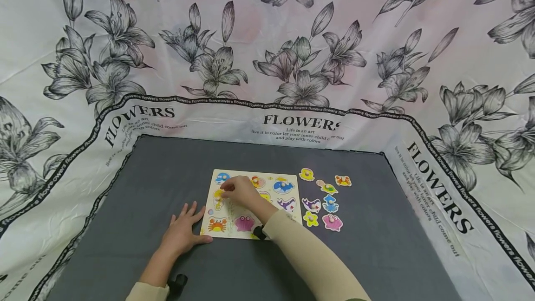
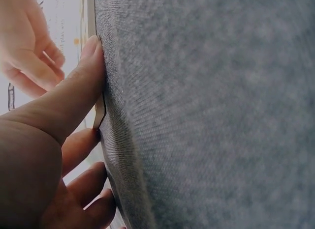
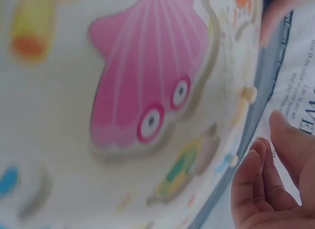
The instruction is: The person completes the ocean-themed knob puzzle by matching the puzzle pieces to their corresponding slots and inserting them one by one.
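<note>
A pale wooden puzzle board (image 1: 227, 174) with sea-animal pictures lies on the dark grey cloth. My right hand (image 1: 242, 192) is over its left half, fingertips close to a yellow seahorse piece (image 1: 218, 195). In the right wrist view the right hand (image 3: 275, 180) has a gap between thumb and loosely bent fingers, with nothing held. A pink shell picture (image 3: 147, 76) fills much of that view, and small knobs stand up on the board's far side. My left hand (image 1: 181, 231) spreads at the lower left corner, its thumb (image 2: 88, 67) touching the board's edge.
Right of the board lie several loose pieces: a yellow piece (image 1: 306, 174), a crab (image 1: 343, 180), a turtle (image 1: 327, 186), a purple whale (image 1: 311, 205), a blue squid (image 1: 330, 203), a yellow star (image 1: 310, 219) and a pink shell (image 1: 332, 222). Flower-printed fabric (image 1: 309, 59) surrounds the cloth.
</note>
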Demonstrator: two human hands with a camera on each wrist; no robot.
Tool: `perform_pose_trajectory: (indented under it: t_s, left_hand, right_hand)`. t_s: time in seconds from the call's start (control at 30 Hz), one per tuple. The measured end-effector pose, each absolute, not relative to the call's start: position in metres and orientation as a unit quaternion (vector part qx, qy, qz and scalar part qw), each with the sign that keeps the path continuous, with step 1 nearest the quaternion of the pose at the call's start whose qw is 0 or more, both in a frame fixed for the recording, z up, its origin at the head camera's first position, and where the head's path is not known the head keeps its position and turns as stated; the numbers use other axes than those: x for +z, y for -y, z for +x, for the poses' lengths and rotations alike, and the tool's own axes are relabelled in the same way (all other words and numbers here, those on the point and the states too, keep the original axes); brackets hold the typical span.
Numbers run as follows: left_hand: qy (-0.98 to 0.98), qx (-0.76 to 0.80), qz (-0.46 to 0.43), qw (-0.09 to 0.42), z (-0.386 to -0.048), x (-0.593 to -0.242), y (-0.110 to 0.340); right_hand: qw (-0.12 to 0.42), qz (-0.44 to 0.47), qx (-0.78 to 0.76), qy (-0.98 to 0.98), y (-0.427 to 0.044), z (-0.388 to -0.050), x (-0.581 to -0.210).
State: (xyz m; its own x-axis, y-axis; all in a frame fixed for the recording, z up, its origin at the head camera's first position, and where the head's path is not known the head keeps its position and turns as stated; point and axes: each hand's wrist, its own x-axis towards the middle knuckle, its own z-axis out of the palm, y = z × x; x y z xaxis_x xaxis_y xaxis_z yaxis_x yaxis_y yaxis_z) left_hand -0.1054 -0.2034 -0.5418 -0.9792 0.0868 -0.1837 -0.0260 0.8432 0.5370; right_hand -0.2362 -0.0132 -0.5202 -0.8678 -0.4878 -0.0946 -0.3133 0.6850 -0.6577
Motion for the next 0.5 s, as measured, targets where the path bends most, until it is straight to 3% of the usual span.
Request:
perform_pose_trajectory:
  t_s: [0.5]
  left_hand:
    - [-0.952, 0.28, 0.01, 0.122, -0.109, -0.543, 0.203]
  right_hand:
    - [0.097, -0.225, -0.362, -0.9, -0.025, -0.229, -0.498]
